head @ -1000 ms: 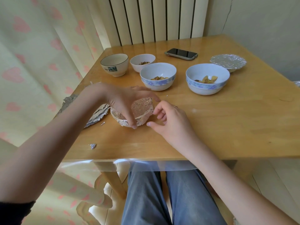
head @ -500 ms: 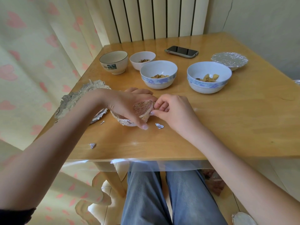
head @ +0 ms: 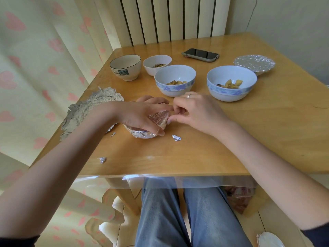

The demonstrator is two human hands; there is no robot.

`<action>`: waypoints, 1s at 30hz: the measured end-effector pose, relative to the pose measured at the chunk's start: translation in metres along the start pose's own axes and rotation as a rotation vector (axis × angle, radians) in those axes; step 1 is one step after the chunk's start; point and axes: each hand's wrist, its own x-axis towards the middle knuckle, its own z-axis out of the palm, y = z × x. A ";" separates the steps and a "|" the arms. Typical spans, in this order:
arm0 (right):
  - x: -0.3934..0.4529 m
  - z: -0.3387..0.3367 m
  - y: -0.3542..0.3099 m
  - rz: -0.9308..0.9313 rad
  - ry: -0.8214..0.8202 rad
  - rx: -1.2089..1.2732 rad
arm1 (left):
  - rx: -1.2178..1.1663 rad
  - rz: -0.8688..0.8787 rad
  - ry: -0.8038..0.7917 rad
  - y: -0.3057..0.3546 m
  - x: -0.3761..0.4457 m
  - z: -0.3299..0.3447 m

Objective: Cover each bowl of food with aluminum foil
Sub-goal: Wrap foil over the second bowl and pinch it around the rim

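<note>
The left hand (head: 140, 116) clamps the foil (head: 158, 117) over a small bowl (head: 147, 136); just beside it, the right hand (head: 194, 111) pinches the foil's edge. Crimping is underway; next, probably press the rim flat all round.

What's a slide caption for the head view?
Both hands, left hand and right hand, crimp foil over a small bowl; four bowls wait uncovered.

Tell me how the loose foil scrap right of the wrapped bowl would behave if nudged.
The foil scrap is tiny and crumpled, so probably very light; it would likely skid on the glossy table rather than roll. Its creases suggest it crushes easily.
</note>
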 end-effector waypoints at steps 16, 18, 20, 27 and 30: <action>0.022 -0.007 0.020 -0.025 -0.133 -0.121 | -0.008 -0.013 -0.008 0.004 -0.002 -0.002; 0.027 -0.008 0.017 -0.014 -0.144 -0.150 | -0.007 -0.016 0.008 0.003 -0.001 0.000; 0.027 -0.008 0.015 -0.006 -0.156 -0.158 | -0.015 -0.007 0.036 0.004 -0.001 0.001; -0.011 -0.015 0.018 0.076 -0.079 -0.058 | -0.058 -0.127 0.163 0.013 -0.002 0.006; -0.024 -0.013 0.001 0.116 -0.052 0.027 | -0.026 -0.216 0.159 0.017 -0.001 0.008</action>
